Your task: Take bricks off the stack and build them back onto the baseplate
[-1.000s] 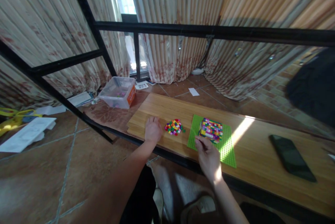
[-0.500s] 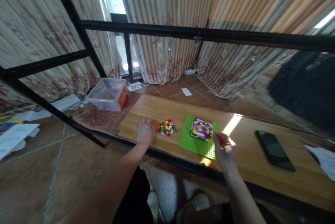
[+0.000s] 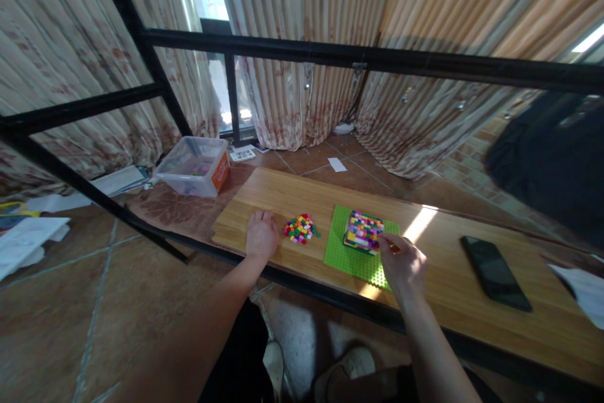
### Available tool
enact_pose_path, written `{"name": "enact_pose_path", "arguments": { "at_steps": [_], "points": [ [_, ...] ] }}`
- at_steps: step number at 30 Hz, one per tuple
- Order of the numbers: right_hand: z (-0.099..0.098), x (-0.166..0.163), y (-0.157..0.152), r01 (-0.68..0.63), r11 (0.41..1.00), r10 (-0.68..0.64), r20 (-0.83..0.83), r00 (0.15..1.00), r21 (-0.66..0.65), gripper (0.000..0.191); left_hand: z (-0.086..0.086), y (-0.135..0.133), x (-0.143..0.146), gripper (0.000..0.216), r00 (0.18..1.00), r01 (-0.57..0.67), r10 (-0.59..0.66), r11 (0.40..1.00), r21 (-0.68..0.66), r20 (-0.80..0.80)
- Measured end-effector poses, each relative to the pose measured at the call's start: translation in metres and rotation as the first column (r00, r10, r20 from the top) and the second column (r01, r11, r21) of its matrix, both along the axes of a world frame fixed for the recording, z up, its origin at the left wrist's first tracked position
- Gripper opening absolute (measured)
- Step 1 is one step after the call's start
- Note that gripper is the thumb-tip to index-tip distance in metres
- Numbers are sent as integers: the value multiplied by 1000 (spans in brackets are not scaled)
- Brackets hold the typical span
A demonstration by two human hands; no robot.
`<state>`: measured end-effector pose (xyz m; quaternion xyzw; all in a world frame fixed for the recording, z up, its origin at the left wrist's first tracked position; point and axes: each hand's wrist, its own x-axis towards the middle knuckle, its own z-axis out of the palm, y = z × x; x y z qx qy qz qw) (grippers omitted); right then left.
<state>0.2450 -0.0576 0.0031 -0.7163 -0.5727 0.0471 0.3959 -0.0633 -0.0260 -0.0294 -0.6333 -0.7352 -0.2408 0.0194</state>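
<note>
My left hand (image 3: pixel 262 236) lies on the wooden tabletop with its fingers loosely laid down, holding nothing visible. Just to its right is a small heap of multicoloured toy bricks (image 3: pixel 301 229). Farther right, a green studded baseplate (image 3: pixel 335 252) carries a low block built of many coloured bricks (image 3: pixel 364 231). My right hand (image 3: pixel 404 263) is closed in a pinch, its fingertips against or just over the near right corner of that block. A reddish-orange spot shows among its fingers, too small to name; the fingertips hide the corner.
On the right of the wooden table (image 3: pixel 443 290) lies a black phone (image 3: pixel 496 272), with white paper (image 3: pixel 582 290) beyond it. A clear plastic box (image 3: pixel 193 167) with some bricks inside stands past the left end. A black metal bar (image 3: pixel 330 51) crosses behind, before curtains.
My right hand has shifted slightly left, its fingertips now over the block's near right corner. My left hand has stayed in place beside the heap.
</note>
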Motion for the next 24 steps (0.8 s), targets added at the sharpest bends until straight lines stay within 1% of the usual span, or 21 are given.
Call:
{"name": "enact_pose_path", "arguments": {
  "at_steps": [7, 12, 15, 17, 20, 24],
  "points": [
    [0, 0, 2, 45, 998, -49, -119, 992, -36, 34, 0, 0, 0, 24, 1000, 10, -10, 1000, 5, -2],
    [2, -1, 0, 52, 999, -53, -142, 988, -11, 34, -1, 0, 0, 24, 1000, 6, -6, 1000, 0, 2],
    [-1, 1, -1, 39, 999, -38, -240, 970, -3, 32, 0, 0, 0, 24, 1000, 10, -10, 1000, -7, 4],
    [-4, 1, -1, 30, 999, -20, -381, 924, 19, 29, 1, 0, 1, 25, 1000, 8, -8, 1000, -10, 5],
    [-8, 1, 1, 10, 998, 25, -567, 823, 59, 29, 2, -1, 1, 25, 1000, 1, -1, 1000, -18, 9],
    [-10, 0, 4, 1, 997, 53, -670, 741, 79, 32, 3, -1, 1, 25, 1000, 7, -7, 1000, -24, 0]
  ]
}}
